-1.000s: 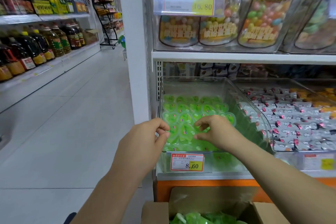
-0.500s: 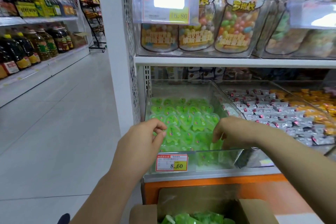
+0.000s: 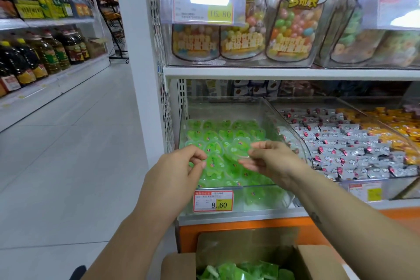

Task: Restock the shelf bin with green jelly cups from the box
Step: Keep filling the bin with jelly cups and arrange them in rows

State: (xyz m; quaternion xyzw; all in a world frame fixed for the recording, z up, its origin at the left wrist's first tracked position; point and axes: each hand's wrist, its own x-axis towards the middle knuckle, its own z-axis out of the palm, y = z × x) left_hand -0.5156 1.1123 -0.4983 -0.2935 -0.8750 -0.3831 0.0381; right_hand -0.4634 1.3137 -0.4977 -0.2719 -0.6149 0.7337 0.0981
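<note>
Head camera looks forward-down, close to shelf bin (image 3: 227, 109).

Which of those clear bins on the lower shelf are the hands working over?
The leftmost bin, holding green jelly cups and the 8.60 price tag; its neighbours hold silver sweets and orange sweets.

white shelf (image 3: 284, 73), clear bin (image 3: 227, 107) of green jelly cups (image 3: 218, 136)

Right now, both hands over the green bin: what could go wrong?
1. The right hand seems to hold a cup by its edge only; it could slip and land askew.
2. The pile reaches the low front of the bin, so a cup set near the front may slide over it to the floor.
3. The white sweets lie right beside; a loose cup could end up among them.
</note>
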